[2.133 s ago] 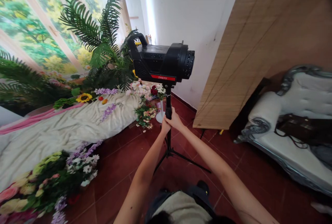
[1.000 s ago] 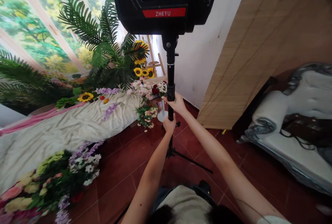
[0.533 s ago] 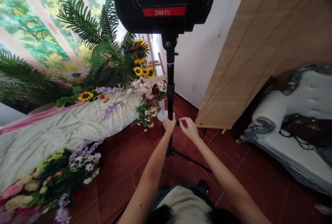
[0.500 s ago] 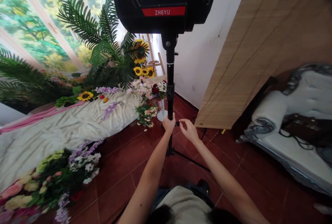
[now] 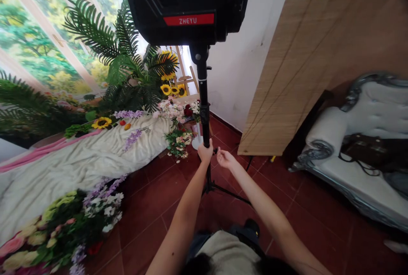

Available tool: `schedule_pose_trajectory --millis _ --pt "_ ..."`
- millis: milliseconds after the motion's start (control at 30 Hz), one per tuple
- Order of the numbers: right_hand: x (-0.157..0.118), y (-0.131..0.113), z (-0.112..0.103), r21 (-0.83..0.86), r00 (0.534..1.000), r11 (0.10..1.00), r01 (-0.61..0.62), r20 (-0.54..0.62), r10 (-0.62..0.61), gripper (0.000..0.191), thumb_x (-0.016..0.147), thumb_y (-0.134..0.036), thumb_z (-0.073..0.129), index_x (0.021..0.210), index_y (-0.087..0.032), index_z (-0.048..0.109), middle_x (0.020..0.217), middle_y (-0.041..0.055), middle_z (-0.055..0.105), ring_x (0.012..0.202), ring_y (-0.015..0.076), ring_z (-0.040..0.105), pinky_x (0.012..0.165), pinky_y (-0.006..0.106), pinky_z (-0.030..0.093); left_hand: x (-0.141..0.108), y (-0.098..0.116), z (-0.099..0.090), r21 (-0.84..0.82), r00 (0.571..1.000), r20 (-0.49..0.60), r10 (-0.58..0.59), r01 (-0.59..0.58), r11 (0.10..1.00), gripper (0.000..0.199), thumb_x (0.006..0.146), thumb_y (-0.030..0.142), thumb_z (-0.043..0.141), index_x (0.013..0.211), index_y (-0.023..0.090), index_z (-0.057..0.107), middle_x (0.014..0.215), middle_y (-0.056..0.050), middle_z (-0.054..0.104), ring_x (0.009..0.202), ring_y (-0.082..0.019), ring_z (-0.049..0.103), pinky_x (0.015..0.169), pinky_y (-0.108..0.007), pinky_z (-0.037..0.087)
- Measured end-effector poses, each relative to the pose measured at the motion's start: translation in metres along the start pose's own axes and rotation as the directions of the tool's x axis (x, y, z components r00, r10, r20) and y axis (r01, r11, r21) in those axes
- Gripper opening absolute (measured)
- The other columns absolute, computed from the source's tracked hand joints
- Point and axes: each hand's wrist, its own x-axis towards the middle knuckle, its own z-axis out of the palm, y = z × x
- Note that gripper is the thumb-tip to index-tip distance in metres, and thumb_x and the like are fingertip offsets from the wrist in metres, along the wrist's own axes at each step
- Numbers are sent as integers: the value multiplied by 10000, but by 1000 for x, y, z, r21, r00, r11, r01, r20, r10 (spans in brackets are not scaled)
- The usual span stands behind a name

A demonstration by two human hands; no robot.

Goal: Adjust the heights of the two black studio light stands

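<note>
A black light stand (image 5: 203, 92) rises in front of me, with a large black lamp head (image 5: 188, 3) on top bearing a red ZHEYU label. My left hand (image 5: 205, 152) is wrapped round the pole low down. Just right of it, a small black knob (image 5: 215, 151) sticks out from the pole. My right hand (image 5: 224, 157) is at this knob, its fingers curled with the thumb and fingertips close together. The exact contact with the knob is too small to make out.
Left are a draped white cloth (image 5: 95, 156), flowers (image 5: 63, 224) and palm leaves (image 5: 92, 28). A bamboo blind (image 5: 270, 75) hangs right of the stand. Beyond it is a white sofa (image 5: 369, 117) with a brown bag (image 5: 363, 149). The stand's legs (image 5: 229, 194) spread over red tiles.
The lamp head and pole have shifted left and slightly down in view. My right hand's fingers have turned and curled in more at the knob. My left hand still holds the pole.
</note>
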Motion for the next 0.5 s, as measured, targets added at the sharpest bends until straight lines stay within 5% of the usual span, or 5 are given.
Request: schedule_pose_trajectory --millis 133,233,333,400,500 --pt "-9 0 -9 -176 994 978 108 -4 -110 159 851 -332 528 792 -185 543 526 -28 583 391 69 501 375 157 423 -3 7 -5 -37 1000 12 -8 8 999 484 785 576 488 683 129 643 611 -87 631 555 -166 576 537 -242 369" --pt "-11 7 -12 -533 950 797 284 41 -310 319 790 -510 572 776 -192 546 520 -34 575 361 70 457 327 165 370 -5 10 -8 -61 1000 13 -10 10 998 468 777 566 507 678 128 637 589 -79 621 534 -158 565 525 -238 365" --pt "-7 10 -12 -671 939 675 306 97 -329 387 815 -548 502 691 -183 533 484 -29 547 331 69 416 307 175 309 -5 11 -8 -78 1000 4 -4 5 997 451 775 556 514 681 131 635 590 -81 621 537 -157 565 521 -237 364" --pt "-4 8 -9 -640 962 726 250 81 -260 410 858 -517 442 645 -175 519 463 -23 524 325 64 391 303 176 258 -4 11 -8 -82 1000 4 -8 9 997 450 772 556 515 685 131 636 602 -85 626 540 -156 563 517 -236 361" --pt "-3 0 -6 -425 991 904 48 135 10 395 909 -403 358 600 -182 468 436 -33 467 329 59 351 329 173 245 -4 11 -7 -77 1000 -3 -3 3 997 449 766 554 522 687 127 637 622 -90 632 542 -152 553 515 -236 358"
